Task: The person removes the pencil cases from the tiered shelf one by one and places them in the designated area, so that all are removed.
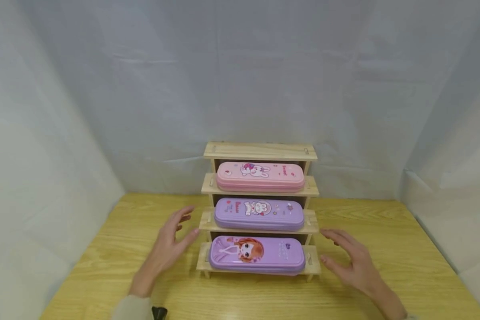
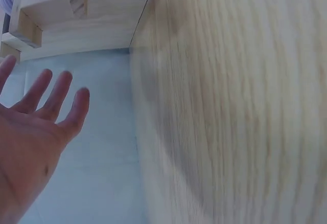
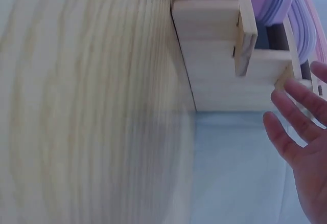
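Note:
A stepped wooden rack (image 1: 260, 151) stands on the table, with three pencil cases on its lower steps. Highest is a pink pencil case (image 1: 260, 176) with a rabbit print; below it lies a purple pencil case (image 1: 278, 214) with a bunny print. On the lowest step rests a purple pencil case (image 1: 270, 253) with a red-haired girl print. My left hand (image 1: 169, 244) hovers left of the rack, fingers spread and holding nothing. On the other side my right hand (image 1: 356, 264) is held near the rack's right end, its fingers relaxed around nothing.
The yellow wood-grain table (image 1: 388, 231) is bordered by pale sheeting (image 1: 264, 89) at the back and both sides. A small black object (image 1: 159, 312) shows at the front edge beside the left sleeve (image 1: 132, 308).

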`<state>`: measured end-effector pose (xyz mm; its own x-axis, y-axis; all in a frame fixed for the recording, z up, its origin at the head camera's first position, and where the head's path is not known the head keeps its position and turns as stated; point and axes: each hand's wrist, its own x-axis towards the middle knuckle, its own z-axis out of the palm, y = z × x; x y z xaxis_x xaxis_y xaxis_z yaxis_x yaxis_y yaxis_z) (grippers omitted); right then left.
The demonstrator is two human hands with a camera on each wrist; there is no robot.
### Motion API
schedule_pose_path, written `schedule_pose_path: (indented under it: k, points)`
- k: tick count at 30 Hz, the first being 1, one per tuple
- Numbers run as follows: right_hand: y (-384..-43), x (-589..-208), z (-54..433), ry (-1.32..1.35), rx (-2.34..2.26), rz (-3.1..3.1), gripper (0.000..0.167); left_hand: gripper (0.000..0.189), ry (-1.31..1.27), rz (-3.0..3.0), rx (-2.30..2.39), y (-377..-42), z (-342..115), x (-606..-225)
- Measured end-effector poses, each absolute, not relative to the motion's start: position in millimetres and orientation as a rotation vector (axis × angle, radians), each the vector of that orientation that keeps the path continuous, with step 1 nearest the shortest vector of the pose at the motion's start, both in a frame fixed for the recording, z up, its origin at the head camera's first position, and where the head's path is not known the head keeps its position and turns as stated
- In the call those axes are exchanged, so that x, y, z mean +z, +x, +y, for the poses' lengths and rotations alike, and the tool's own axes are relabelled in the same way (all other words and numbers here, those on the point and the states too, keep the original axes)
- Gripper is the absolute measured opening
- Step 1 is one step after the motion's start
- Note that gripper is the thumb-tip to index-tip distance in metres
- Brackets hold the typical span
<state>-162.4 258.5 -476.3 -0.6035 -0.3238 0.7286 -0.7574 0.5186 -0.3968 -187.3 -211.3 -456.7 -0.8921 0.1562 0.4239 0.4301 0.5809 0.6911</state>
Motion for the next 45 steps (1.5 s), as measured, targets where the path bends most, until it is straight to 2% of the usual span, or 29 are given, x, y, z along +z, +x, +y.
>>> schedule_pose_path:
  k: [9, 20, 32, 40, 45]
  points:
    - [-161, -479, 236, 1.005, 1.071, -2.134, 0.065, 0.044, -0.487, -2.398, -1.740, -207, -201, -461]
    - [-154, -481, 223, 0.951, 0.979, -2.385, 0.075, 0.044, -0.483, -2.364, -2.019, -216, -197, -467]
    - [-151, -485, 211, 0.726, 0.959, -2.526, 0.077, 0.046, -0.480, -2.368, -2.128, -223, -197, -469]
    - [-151, -480, 210, 0.632, 1.222, -2.601, 0.073, 0.046, -0.445, -2.384, -2.130, -225, -196, -468]
    - [-153, -476, 219, 0.676, 1.350, -2.597, 0.073, 0.046, -0.442, -2.380, -2.147, -226, -196, -469]
